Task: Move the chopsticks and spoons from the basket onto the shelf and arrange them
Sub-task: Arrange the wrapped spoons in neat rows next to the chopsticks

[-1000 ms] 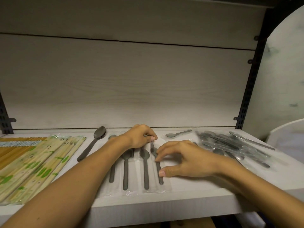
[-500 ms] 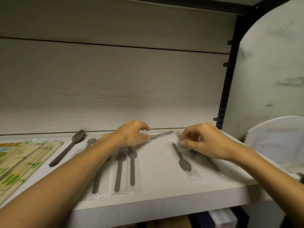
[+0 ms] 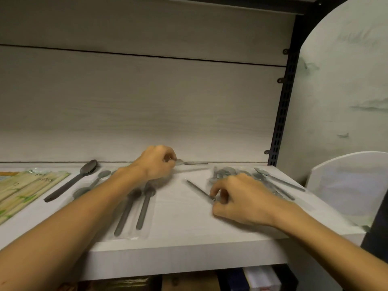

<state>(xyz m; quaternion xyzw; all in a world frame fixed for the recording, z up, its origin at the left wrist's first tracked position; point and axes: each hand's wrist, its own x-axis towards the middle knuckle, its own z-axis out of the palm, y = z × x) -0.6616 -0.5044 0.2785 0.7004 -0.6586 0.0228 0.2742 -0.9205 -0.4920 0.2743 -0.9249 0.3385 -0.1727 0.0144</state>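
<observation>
On the shelf (image 3: 189, 244), wrapped chopsticks (image 3: 25, 190) run off the left edge. The left hand (image 3: 155, 164) pinches a small spoon (image 3: 191, 163); the right hand (image 3: 241, 198) grips a wrapped spoon (image 3: 198, 191) (bowl apparently hidden), beside blurred spoons (image 3: 273, 179).
</observation>
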